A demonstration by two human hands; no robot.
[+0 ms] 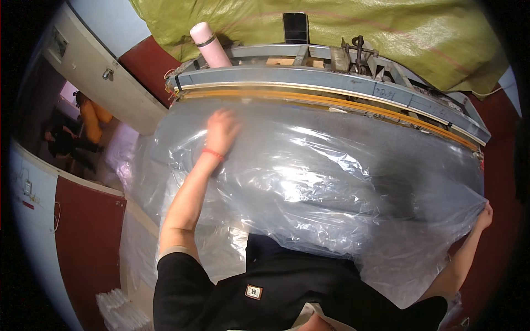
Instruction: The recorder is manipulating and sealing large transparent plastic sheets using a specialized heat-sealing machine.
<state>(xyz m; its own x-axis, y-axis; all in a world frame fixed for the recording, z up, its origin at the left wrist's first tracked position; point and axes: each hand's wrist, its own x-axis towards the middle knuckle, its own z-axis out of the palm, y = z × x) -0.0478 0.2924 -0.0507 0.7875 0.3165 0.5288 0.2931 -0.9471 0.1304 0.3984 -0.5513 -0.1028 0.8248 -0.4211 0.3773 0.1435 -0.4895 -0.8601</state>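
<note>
right hand (485, 212): only a sliver visible at plastic sheet (331, 182) edge, grip cannot be determined | right forearm: veiled by sheet | left hand (222, 129): motion-blurred, fingers indistinct | table under sheet: hidden | person in doorway (91, 121): small, blurred

Red-and-white walls (88, 231), open doorway (72, 132) at left, green tarp (331, 33) behind
</note>
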